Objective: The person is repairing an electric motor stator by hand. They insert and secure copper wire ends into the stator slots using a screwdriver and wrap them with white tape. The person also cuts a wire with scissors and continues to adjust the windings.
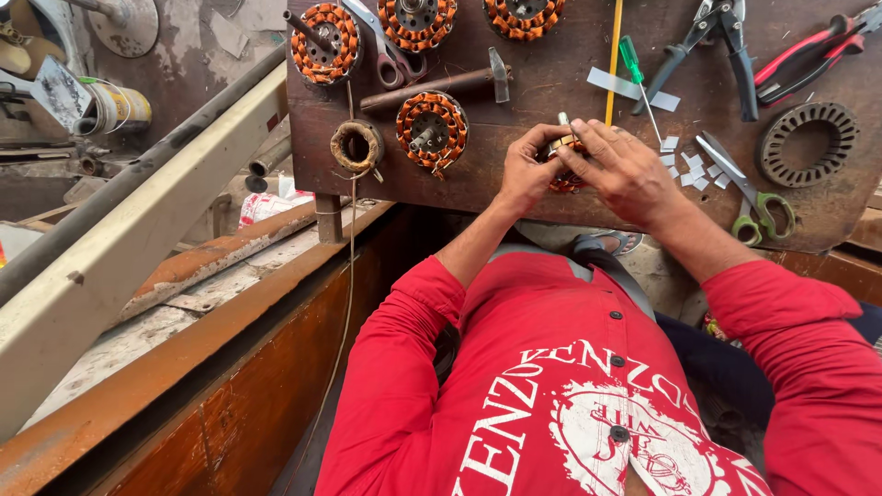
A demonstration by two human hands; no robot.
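Note:
Both my hands meet over a small copper-wound stator [563, 165] near the front edge of the dark wooden workbench [514, 92]. My left hand [525, 170] grips its left side. My right hand [623, 170] covers its right side and top, fingers pinching at the windings. Most of the stator is hidden by my fingers. My sleeves are red.
More wound stators [432, 129] lie on the bench, plus a hammer [441, 84], scissors [753, 197], a green screwdriver [634, 69], pliers [726, 41], a bare stator ring [808, 142] and white paper slips [689, 165]. A wire spool [356, 145] stands left. Beams and planks slope at left.

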